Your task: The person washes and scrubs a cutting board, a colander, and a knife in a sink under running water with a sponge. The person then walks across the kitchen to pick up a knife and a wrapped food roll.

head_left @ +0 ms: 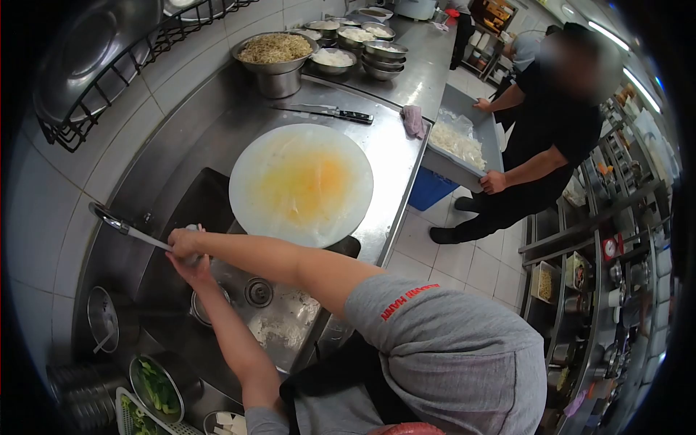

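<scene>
Both my hands meet at the end of the tap (141, 235), above the sink (290, 312). My right hand (185, 239) is closed around a small greyish thing (193, 254) that I cannot make out. Just below it, my left hand (192, 270) is closed against the same thing, its fingers partly hidden. A round white cutting board (301, 185) with yellow-orange stains lies across the far part of the sink. Behind the board, a knife (326, 112) with a black handle rests on the steel counter.
A bowl of bean sprouts (275, 51) and several metal bowls (355, 36) stand at the back. A pink cloth (414, 122) lies at the counter's edge. To the right, a person holds a grey bin (464, 145). Green vegetables (154, 388) sit in a container at lower left.
</scene>
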Action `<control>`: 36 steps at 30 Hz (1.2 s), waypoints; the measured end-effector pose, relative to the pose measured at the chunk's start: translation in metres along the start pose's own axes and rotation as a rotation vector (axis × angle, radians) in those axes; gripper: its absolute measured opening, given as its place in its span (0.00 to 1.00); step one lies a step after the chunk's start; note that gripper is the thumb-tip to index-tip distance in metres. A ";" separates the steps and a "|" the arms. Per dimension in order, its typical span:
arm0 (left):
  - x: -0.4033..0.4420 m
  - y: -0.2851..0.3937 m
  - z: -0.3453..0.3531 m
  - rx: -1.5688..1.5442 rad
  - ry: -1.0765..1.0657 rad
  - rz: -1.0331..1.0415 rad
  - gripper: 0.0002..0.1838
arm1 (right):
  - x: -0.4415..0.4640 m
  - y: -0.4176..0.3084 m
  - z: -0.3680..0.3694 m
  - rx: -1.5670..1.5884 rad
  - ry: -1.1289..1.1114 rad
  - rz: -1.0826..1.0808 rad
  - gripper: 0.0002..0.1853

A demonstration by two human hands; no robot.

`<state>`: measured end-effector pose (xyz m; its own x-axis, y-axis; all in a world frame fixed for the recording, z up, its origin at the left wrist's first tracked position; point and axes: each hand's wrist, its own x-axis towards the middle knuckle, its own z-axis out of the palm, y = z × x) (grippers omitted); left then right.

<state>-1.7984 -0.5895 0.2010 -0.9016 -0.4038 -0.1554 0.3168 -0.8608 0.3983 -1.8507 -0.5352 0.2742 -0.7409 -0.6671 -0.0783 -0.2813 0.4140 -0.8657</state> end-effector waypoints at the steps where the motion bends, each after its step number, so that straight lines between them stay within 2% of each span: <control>1: 0.014 0.000 -0.017 0.107 0.037 0.047 0.27 | -0.001 -0.002 -0.002 0.067 -0.026 -0.010 0.17; 2: 0.090 0.014 -0.107 0.061 -0.123 -0.103 0.25 | 0.010 0.004 0.004 0.042 -0.029 -0.098 0.17; 3: 0.073 0.012 -0.079 -0.169 -0.328 -0.230 0.21 | -0.003 0.000 -0.001 0.105 0.122 -0.158 0.18; 4: 0.046 0.003 -0.022 -0.399 -0.536 -0.343 0.18 | -0.026 -0.005 -0.012 0.170 0.265 -0.221 0.19; 5: 0.027 0.003 0.015 0.110 -0.551 -0.192 0.16 | -0.038 -0.003 -0.015 0.239 0.419 -0.217 0.20; 6: 0.011 0.007 0.041 0.238 -0.472 -0.350 0.14 | -0.035 0.003 -0.015 0.132 0.586 -0.126 0.20; 7: 0.025 0.002 0.037 0.297 -0.141 -0.298 0.13 | -0.037 0.008 -0.025 0.170 0.605 -0.096 0.18; 8: 0.073 0.001 -0.012 0.295 -0.023 -0.322 0.14 | -0.045 0.007 -0.030 0.274 0.647 -0.061 0.17; 9: 0.047 -0.008 0.025 0.407 0.177 0.041 0.10 | -0.024 0.041 -0.023 0.228 0.727 -0.175 0.17; 10: 0.029 -0.005 0.038 0.399 0.190 0.070 0.06 | -0.021 0.048 -0.029 0.432 0.572 -0.040 0.16; 11: 0.054 -0.002 0.005 0.364 0.228 0.040 0.06 | -0.036 0.033 -0.040 0.583 0.431 0.117 0.13; 13: 0.045 0.003 -0.005 0.375 0.182 0.136 0.07 | -0.037 0.037 -0.037 0.540 0.326 0.062 0.12; 14: 0.033 0.006 0.002 0.349 0.256 0.099 0.07 | -0.032 0.037 -0.025 0.544 0.294 0.057 0.12; 15: 0.024 0.008 0.012 0.322 0.324 0.058 0.08 | -0.027 0.039 -0.016 0.311 0.241 -0.106 0.12; 16: 0.026 0.006 0.009 0.196 0.319 0.121 0.13 | -0.024 0.036 -0.008 0.080 0.193 -0.268 0.13; 17: 0.023 0.007 0.002 0.199 0.330 0.135 0.13 | -0.023 0.032 0.003 0.089 0.180 -0.274 0.13; 19: 0.015 0.011 -0.008 -0.004 0.181 0.064 0.21 | -0.020 0.020 0.027 -0.299 0.353 -0.372 0.11; 20: 0.012 0.009 -0.009 0.021 0.138 0.086 0.25 | -0.013 0.022 0.037 -0.214 0.405 -0.398 0.10; 21: 0.007 0.012 -0.012 -0.065 0.165 -0.041 0.26 | 0.002 0.023 0.041 -0.245 0.401 -0.304 0.09; 23: -0.005 0.016 -0.008 -0.146 0.126 -0.062 0.23 | 0.015 0.015 0.041 -0.334 0.313 -0.119 0.10; 25: -0.016 0.022 0.000 -0.028 0.229 0.052 0.20 | 0.022 0.003 0.035 -0.392 -0.016 -0.089 0.10; 26: -0.016 0.027 -0.001 -0.139 0.316 0.007 0.16 | 0.031 0.004 0.036 -0.513 -0.073 -0.158 0.11; 27: -0.016 0.030 -0.002 -0.144 0.317 0.013 0.16 | 0.044 0.003 0.038 -0.516 -0.077 -0.164 0.11; 29: -0.007 0.029 -0.013 -0.154 0.187 0.060 0.15 | 0.052 -0.015 0.032 -0.648 -0.111 -0.296 0.09; 30: -0.002 0.027 -0.019 -0.155 0.185 0.053 0.15 | 0.049 -0.015 0.020 -0.375 -0.023 -0.127 0.09; 31: 0.004 0.024 -0.026 -0.112 0.175 0.031 0.15 | 0.046 -0.030 0.008 -0.377 -0.018 -0.118 0.09; 33: 0.016 0.016 -0.023 -0.074 0.160 -0.002 0.14 | 0.045 -0.043 -0.009 -0.175 -0.320 0.084 0.10; 34: 0.021 0.011 -0.016 -0.008 0.171 0.073 0.14 | 0.043 -0.044 -0.013 -0.048 -0.410 0.154 0.09; 35: 0.023 0.006 -0.010 0.060 0.180 0.148 0.13 | 0.039 -0.043 -0.018 -0.049 -0.402 0.163 0.09; 36: 0.023 0.004 -0.006 0.059 0.177 0.138 0.13 | 0.034 -0.042 -0.024 0.013 -0.452 0.123 0.09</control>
<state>-1.8161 -0.6038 0.1934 -0.7838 -0.5685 -0.2500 0.4107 -0.7764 0.4780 -1.8787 -0.5609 0.3198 -0.4270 -0.8179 -0.3855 -0.1986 0.5008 -0.8425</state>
